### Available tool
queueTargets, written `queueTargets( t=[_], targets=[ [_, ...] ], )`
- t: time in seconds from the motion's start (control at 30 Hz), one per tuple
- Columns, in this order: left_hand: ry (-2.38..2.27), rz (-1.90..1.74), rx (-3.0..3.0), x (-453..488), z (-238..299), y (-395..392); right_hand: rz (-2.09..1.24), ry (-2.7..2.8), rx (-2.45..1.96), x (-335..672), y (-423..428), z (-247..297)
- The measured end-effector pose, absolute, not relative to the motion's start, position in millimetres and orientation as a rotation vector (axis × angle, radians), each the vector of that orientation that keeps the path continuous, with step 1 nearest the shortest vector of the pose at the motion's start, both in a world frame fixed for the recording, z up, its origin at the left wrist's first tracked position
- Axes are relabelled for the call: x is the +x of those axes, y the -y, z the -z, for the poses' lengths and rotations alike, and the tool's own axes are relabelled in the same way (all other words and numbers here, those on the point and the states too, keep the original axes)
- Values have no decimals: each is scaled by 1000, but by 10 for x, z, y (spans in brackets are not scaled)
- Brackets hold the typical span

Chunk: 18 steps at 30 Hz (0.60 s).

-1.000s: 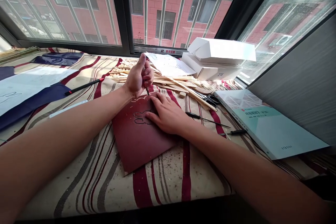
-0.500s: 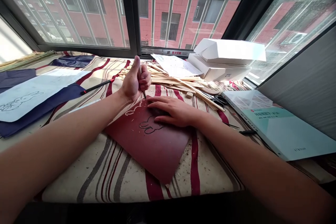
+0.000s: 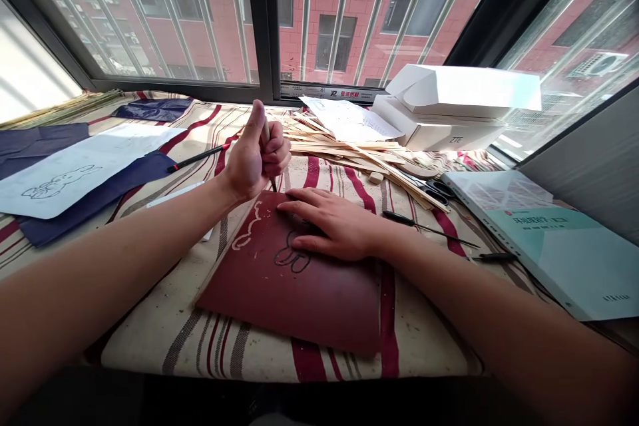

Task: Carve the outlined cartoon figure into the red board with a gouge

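A reddish-brown board [image 3: 299, 306] lies on the striped cloth, with a rabbit outline in dark lines and pale carved curves near its upper left edge. Upright in the closed fist of my left hand [image 3: 257, 156] is a slim carving tool [image 3: 273, 184], thumb on top. Its dark tip points down at the board's far edge; the fist hides most of the handle, and the exact blade shape cannot be made out. My right hand [image 3: 332, 223] rests flat on the board, fingers stretched toward the tool, covering part of the rabbit drawing.
Thin wooden strips [image 3: 344, 146] are piled near the window, beside a white box [image 3: 449, 126]. Black-handled scissors [image 3: 436, 192] and a thin black-handled tool [image 3: 399, 218] lie to the right, near a pale green book [image 3: 544, 239]. A rabbit sketch [image 3: 64, 173] and a black pen [image 3: 197, 158] are left.
The board has turned, its near corner swinging to the right. My right hand has shifted slightly with it. The thin black-handled tool beside my right forearm now shows more fully.
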<state>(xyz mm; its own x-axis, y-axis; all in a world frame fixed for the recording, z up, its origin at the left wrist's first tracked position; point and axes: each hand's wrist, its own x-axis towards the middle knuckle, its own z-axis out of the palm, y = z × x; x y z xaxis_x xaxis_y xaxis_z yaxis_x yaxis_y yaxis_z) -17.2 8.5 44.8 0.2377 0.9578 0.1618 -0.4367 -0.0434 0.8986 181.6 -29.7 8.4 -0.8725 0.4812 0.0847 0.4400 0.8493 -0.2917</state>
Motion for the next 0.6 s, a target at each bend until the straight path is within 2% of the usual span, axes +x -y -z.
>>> queueTargets(
  t=[0.37,0.6],
  targets=[
    [-642,-1240,1068,-352,-435,159,-398,2885,-416,1915,148,-51],
    [-662,-1205,1114,-340,-469,257,-360,2829,-426,1946,121,-44]
  ],
)
